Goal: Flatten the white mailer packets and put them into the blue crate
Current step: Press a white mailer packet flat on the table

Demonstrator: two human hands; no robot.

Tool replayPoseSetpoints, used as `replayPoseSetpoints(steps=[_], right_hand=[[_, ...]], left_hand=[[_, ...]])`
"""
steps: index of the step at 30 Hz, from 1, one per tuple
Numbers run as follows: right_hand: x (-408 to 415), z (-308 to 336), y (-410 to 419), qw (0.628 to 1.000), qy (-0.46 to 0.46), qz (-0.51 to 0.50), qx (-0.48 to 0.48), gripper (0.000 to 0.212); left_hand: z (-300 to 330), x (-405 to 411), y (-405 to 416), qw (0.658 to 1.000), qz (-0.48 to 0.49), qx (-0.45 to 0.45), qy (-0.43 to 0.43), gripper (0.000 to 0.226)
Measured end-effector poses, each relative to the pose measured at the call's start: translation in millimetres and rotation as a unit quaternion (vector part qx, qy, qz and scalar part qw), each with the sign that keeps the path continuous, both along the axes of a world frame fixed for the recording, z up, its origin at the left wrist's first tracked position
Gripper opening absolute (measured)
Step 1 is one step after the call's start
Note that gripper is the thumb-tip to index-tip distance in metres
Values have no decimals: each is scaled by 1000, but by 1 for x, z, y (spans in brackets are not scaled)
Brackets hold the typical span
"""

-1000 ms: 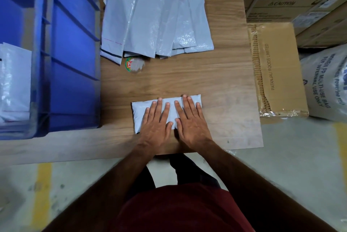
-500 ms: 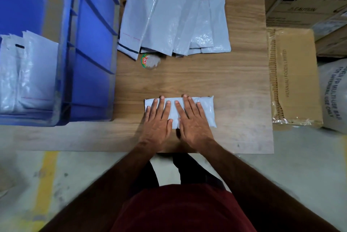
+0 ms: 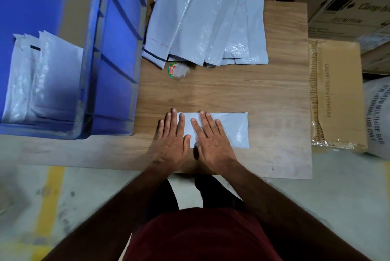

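Step in hand: flattening one white mailer packet [image 3: 229, 129] on the table [image 3: 280, 96] before transfer to the blue crate [image 3: 118, 53].

Procedure, as judged from the present layout:
- Keep both palms flat and press straight down, so that trapped air moves toward the uncovered right end of the packet rather than bunching under the fingers.
- Sweep outward from the middle. The right end shows a slight glossy bulge and appears not yet fully pressed.
- Hold the packet square to the near edge of the table. The film is slick and likely to slide on the wood grain if pushed sideways with uneven force.
- Lift only once the whole length lies flat, then carry it left to the crate, where flattened packets [image 3: 50, 79] already stand against the near wall.

State of the hands:
- The left hand [image 3: 173, 140] lies flat, fingers straight and slightly spread. It covers the left end of the packet, and its outer fingers rest on bare wood.
- The right hand [image 3: 211, 140] lies flat beside it, fingers straight and fanned over the middle of the packet.
- Neither hand grips or pinches anything; both only press.

A stack of unprocessed packets [image 3: 206, 26] lies at the far side of the table, well apart from the hands.
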State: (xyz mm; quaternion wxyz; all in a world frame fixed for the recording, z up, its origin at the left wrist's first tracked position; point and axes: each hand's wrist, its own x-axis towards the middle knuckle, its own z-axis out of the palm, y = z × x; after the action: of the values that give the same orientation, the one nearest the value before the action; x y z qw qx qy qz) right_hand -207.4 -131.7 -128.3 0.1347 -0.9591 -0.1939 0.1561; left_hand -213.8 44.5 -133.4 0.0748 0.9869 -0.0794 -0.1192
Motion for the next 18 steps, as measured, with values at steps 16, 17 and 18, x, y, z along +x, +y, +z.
replayPoseSetpoints(steps=[16, 17, 18], right_hand=[[-2, 28, -69, 998, -22, -52, -35, 79], [2, 34, -71, 998, -32, -53, -29, 78], [6, 41, -73, 997, -44, -53, -20, 76]], left_hand=[[34, 35, 5, 977, -213, 25, 1, 69], [40, 38, 2, 976, -214, 32, -3, 69], [48, 42, -2, 975, -218, 39, -9, 68]])
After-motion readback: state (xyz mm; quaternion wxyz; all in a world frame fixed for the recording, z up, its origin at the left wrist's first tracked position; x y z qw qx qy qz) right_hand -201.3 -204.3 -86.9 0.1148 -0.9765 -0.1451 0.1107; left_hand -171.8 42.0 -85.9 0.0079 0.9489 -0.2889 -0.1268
